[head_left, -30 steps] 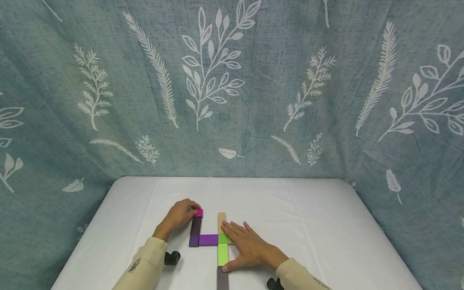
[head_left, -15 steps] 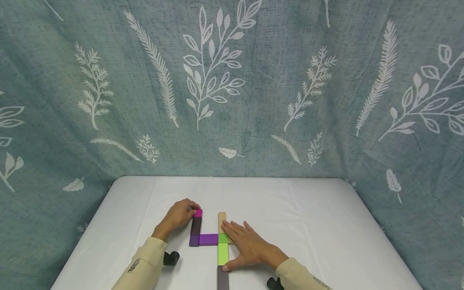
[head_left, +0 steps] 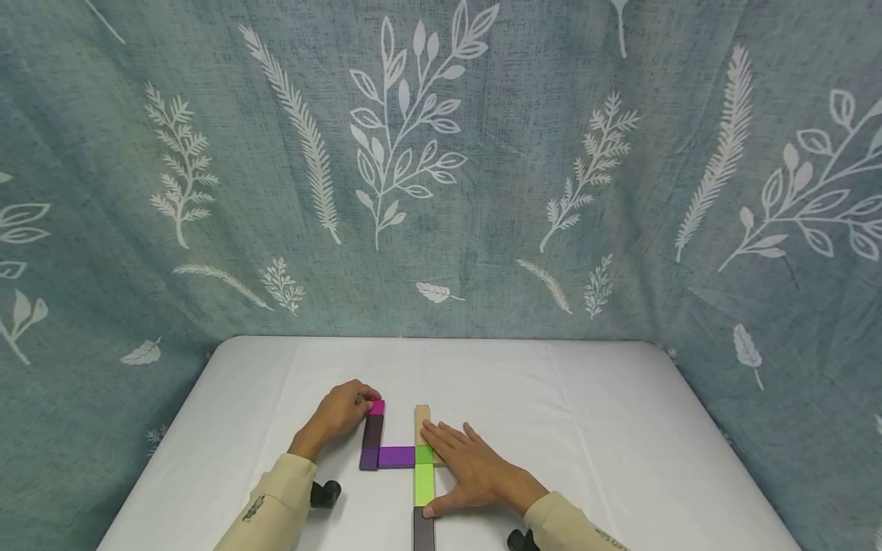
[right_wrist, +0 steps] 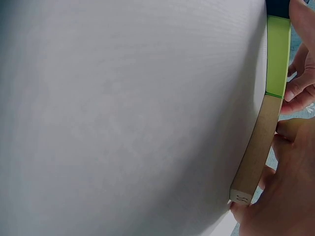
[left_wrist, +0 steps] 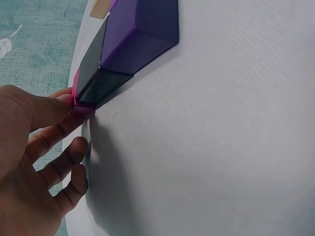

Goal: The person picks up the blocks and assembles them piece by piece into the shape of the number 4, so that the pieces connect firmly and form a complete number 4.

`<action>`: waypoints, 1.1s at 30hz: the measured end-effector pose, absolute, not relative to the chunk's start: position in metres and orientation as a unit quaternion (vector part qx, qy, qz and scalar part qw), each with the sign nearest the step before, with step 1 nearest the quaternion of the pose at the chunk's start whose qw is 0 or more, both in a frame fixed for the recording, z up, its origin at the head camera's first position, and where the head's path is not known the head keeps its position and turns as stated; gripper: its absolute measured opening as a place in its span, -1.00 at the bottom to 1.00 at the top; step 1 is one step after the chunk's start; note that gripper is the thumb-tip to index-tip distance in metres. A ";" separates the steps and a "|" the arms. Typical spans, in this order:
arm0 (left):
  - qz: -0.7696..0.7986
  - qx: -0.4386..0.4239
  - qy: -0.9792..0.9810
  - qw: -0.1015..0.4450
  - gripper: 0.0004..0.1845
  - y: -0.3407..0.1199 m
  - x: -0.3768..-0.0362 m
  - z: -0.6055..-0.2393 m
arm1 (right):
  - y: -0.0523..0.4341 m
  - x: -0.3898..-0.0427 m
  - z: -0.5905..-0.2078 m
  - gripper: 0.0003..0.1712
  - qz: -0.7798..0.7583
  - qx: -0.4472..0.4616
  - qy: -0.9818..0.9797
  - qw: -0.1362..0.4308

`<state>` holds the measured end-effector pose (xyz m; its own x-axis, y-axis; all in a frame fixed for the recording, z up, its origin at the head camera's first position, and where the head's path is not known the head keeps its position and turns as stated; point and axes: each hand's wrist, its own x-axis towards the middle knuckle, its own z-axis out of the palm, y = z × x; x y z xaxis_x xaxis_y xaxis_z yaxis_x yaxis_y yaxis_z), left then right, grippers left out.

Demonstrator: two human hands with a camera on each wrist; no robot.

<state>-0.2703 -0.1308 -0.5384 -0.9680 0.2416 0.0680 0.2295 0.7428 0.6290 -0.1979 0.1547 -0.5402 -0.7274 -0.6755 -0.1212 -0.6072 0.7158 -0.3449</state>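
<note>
At the far end of a row of flat coloured blocks, my left hand point(head_left: 338, 409) pinches a pink block point(head_left: 377, 407) between thumb and finger; its other fingers hang loosely bent in the left wrist view. The pink block touches a dark brown block point(head_left: 372, 431), followed by a dark purple block point(head_left: 369, 459) and a purple block point(head_left: 396, 458). My right hand point(head_left: 475, 471) lies spread, fingertips at a wooden block point(head_left: 422, 421) and thumb on a grey block point(head_left: 423, 529). Between these are a green block point(head_left: 423, 454) and a lime block point(head_left: 423, 484). Another wooden block point(right_wrist: 256, 152) is partly hidden by this hand.
A white-covered table point(head_left: 586, 428) carries the blocks. Behind it hangs a blue-green curtain point(head_left: 510, 191) with white leaf patterns. Black wrist-worn fittings, one by the left sleeve point(head_left: 325, 493) and one by the right point(head_left: 521, 540), stick out low over the table.
</note>
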 end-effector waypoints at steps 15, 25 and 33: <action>0.338 0.122 0.933 -0.003 -0.78 -0.132 -0.268 -0.539 | 0.155 -0.198 -0.539 0.42 -0.151 -0.353 0.915 0.123; 0.348 0.114 0.930 -0.022 -0.78 -0.134 -0.267 -0.538 | 0.155 -0.198 -0.541 0.43 -0.144 -0.353 0.917 0.119; 0.364 0.106 0.925 -0.029 -0.76 -0.135 -0.265 -0.539 | 0.155 -0.198 -0.541 0.44 -0.136 -0.349 0.920 0.118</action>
